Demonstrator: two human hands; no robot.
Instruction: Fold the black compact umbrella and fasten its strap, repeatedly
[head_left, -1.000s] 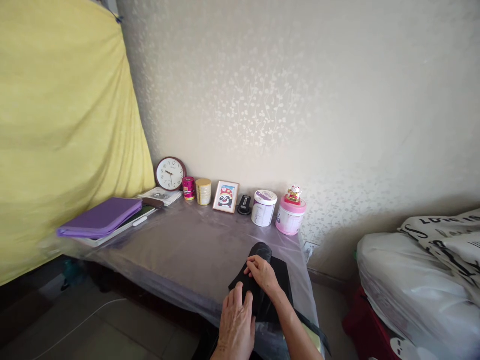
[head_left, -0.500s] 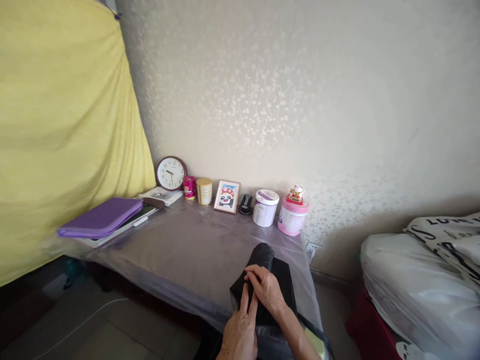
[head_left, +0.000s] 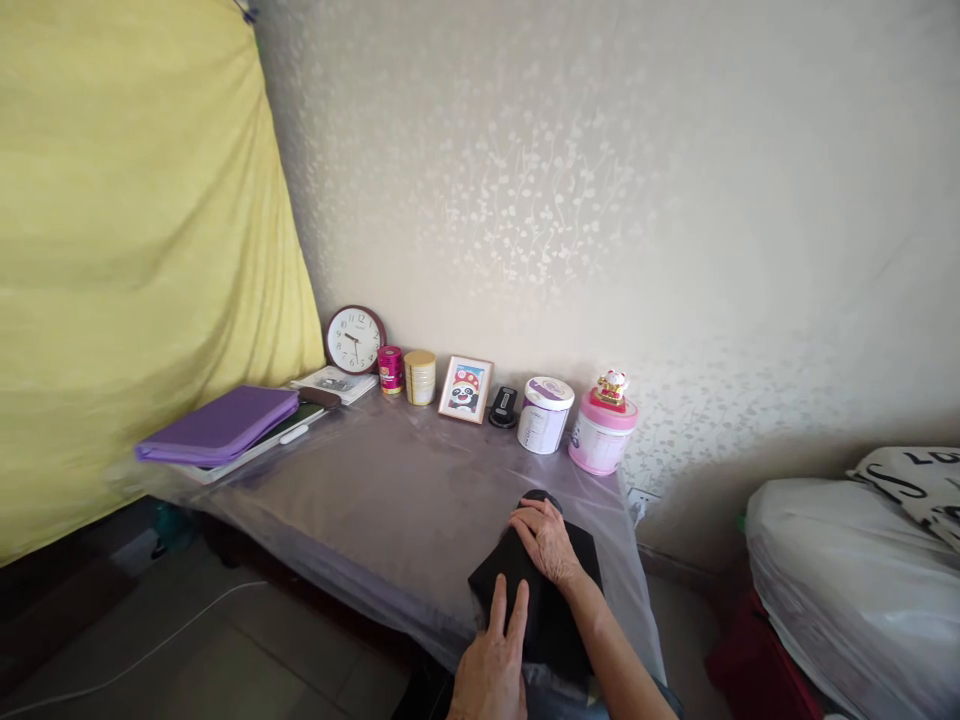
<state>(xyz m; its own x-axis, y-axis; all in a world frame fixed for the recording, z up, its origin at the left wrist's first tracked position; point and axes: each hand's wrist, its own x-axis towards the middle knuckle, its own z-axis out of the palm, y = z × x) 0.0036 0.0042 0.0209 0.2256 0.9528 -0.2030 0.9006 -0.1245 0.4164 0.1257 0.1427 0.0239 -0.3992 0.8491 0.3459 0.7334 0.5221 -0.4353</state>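
Note:
A folded black cloth point(head_left: 525, 590) lies on the near right corner of a table point(head_left: 390, 500) covered in clear plastic. My right hand point(head_left: 549, 541) rests on top of the cloth's far end, palm down with the fingers curved over its rolled edge. My left hand point(head_left: 496, 660) comes in from the bottom edge, two fingers stretched flat on the cloth's near part.
Along the wall stand a clock point(head_left: 355, 339), a pink tin point(head_left: 390, 370), a cream tin point(head_left: 420, 377), a framed panda picture point(head_left: 466, 389), a white can point(head_left: 545, 414) and a pink can point(head_left: 601, 435). A purple folder point(head_left: 221, 428) lies at left. A yellow curtain point(head_left: 127, 260) hangs left; bedding point(head_left: 855, 570) sits right.
My right hand slid farther along the cloth and now covers its rolled end. My left hand flattened two fingers on the near part. The view shifted slightly to the left.

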